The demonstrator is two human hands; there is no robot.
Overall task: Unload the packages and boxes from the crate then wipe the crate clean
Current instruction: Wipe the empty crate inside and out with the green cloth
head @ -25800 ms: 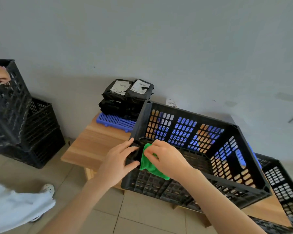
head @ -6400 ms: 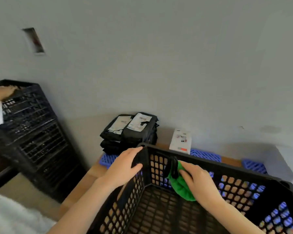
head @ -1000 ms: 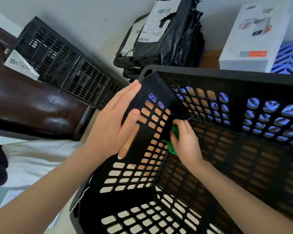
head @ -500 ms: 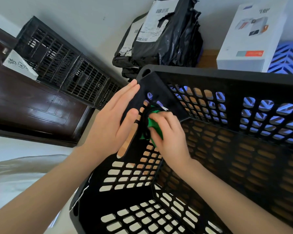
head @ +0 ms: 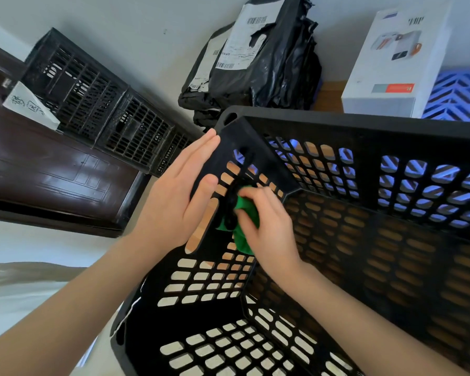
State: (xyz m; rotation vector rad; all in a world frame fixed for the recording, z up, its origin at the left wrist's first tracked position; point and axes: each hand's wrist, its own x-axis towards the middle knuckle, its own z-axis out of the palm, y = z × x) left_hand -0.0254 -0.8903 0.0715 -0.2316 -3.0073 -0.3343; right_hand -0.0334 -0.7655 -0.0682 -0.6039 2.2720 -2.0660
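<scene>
A black perforated plastic crate [head: 364,126] fills the lower right of the head view, and nothing lies inside it. My left hand [head: 174,202] lies flat against the outside of the crate's left wall, thumb over the rim. My right hand [head: 266,229] is inside the crate, shut on a green cloth [head: 244,213] pressed against that wall near the far left corner. A stack of black mailer packages [head: 261,61] with white labels lies beyond the crate. A white product box [head: 394,63] stands to the right of the packages.
Stacked black crates [head: 98,101] stand at the left by the wall. A dark wooden panel [head: 46,169] runs below them. A blue plastic pallet [head: 459,96] shows behind the crate at the right. A wooden surface [head: 329,96] lies under the packages.
My right hand has slid the green cloth a little down the inner left wall in the last half second. The left hand holds the same place on the wall.
</scene>
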